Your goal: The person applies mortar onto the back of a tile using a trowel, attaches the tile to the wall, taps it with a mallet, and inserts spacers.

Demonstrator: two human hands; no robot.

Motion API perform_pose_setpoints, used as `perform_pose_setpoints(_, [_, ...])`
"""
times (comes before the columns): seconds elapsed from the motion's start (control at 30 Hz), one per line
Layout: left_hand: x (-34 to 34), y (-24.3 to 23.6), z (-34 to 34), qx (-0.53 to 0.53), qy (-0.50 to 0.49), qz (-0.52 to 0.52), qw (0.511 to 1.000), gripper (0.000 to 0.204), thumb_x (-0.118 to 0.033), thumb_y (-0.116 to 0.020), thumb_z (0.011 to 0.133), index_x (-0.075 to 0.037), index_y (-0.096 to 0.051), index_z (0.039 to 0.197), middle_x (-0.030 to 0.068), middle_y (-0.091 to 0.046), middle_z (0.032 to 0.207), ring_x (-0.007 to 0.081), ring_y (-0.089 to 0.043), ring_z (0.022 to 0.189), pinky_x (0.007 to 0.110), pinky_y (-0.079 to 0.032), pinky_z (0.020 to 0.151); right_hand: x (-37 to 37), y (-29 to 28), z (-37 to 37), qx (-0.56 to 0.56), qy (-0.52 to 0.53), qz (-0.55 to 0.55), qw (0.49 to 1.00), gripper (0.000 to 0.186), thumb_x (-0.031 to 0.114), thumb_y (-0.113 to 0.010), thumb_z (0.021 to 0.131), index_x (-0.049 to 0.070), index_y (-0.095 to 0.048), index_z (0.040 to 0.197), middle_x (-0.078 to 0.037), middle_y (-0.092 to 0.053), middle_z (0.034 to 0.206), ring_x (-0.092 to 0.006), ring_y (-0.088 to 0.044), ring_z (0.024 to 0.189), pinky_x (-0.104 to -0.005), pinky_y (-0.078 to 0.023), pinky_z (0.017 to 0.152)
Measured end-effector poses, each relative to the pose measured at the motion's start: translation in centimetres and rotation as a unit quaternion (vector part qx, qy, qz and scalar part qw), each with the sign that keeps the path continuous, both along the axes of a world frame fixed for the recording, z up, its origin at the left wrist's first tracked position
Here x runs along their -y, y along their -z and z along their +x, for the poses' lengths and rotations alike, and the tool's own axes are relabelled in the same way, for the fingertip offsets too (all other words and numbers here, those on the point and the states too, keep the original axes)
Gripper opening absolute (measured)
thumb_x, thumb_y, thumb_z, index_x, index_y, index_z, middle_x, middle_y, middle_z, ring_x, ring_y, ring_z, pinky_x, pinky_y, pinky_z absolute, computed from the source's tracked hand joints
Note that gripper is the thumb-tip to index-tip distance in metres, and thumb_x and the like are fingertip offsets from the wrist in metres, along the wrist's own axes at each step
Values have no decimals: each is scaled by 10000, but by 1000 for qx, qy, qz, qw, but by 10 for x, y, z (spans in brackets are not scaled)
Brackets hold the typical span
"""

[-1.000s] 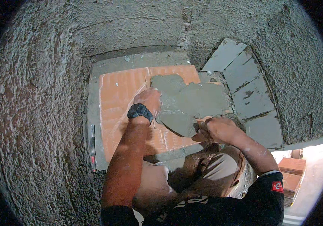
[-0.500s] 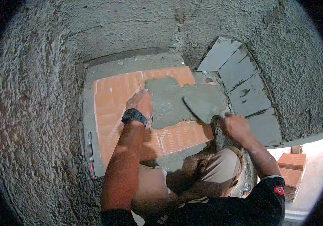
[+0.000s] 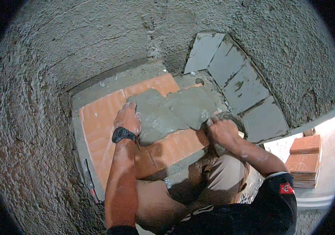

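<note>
Orange tiles [image 3: 101, 129], ribbed side up, lie before me on a grey cement surface. Wet grey mortar [image 3: 155, 113] covers much of their middle and right part. My left hand [image 3: 128, 118], a dark watch on its wrist, is closed at the left edge of the mortar, its bent fingers against a tile. My right hand [image 3: 223, 132] is closed round the trowel's handle at the mortar's right side. The mortar-smeared trowel blade [image 3: 198, 113] blends into the wet layer, so its outline is hard to make out.
Several grey-smeared tiles [image 3: 245, 88] form a curved row at the right, against the rough cement wall [image 3: 284, 58]. A slim black-and-red tool [image 3: 90, 181] lies along the left edge. Stacked orange tiles [image 3: 303, 162] stand lower right. My bent knees [image 3: 226, 172] are close below the work.
The view has turned, so the tiles appear tilted and shifted left. My right hand and the trowel have moved over the mortar. My left hand stays by its left edge.
</note>
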State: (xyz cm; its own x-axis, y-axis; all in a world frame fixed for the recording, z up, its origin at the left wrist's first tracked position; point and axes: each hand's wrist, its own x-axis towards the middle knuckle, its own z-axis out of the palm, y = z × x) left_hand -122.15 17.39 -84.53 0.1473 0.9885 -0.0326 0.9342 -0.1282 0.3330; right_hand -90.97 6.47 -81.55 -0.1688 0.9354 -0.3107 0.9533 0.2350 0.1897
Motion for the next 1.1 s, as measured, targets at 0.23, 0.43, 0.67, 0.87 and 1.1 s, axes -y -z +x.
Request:
perform_pose_setpoints(0.23, [-3, 3, 13, 2, -10, -7, 1000, 424, -158, -602, 840, -73, -550, 1252, 171, -577, 1228, 357, -561, 1130, 451, -469, 954, -9, -1, 60, -4, 135, 86, 987, 191, 104, -560, 798, -21, -666, 896, -205, -661, 972, -371, -681, 862, -467, -555, 716])
perform_pose_setpoints(0.43, [-4, 0, 10, -16, -3, -1, 1000, 411, -174, -594, 843, -75, -554, 1241, 148, -588, 1210, 355, -566, 1101, 444, -472, 945, 1, -10, 47, -146, 152, 81, 974, 344, 351, -606, 891, 10, -624, 929, -211, -651, 867, -420, -635, 853, -498, -501, 735])
perform_pose_setpoints(0.67, [-4, 3, 9, -11, -23, -6, 1000, 444, -210, -613, 837, -67, -547, 1252, 148, -555, 1264, 343, -537, 1150, 433, -462, 970, 60, -26, 90, -257, 242, 137, 925, 390, 339, -654, 839, 10, -637, 1047, -224, -655, 885, -408, -630, 849, -451, -493, 753])
perform_pose_setpoints(0.87, [-6, 4, 29, -1, 11, 32, 999, 496, -200, -658, 813, -52, -542, 1272, 213, -573, 1234, 381, -540, 1147, 440, -440, 993, 147, 4, 143, -229, 369, 105, 895, 328, 291, -671, 817, 15, -659, 994, -228, -666, 896, -418, -632, 885, -472, -495, 805])
perform_pose_setpoints(1.1, [1, 5, 48, 4, 38, 79, 996, 497, -199, -666, 805, -43, -555, 1264, 224, -572, 1249, 402, -526, 1160, 452, -426, 1007, 134, 59, 169, -156, 336, 89, 925, 433, 291, -709, 792, 30, -568, 1108, -227, -628, 930, -412, -616, 904, -494, -496, 783])
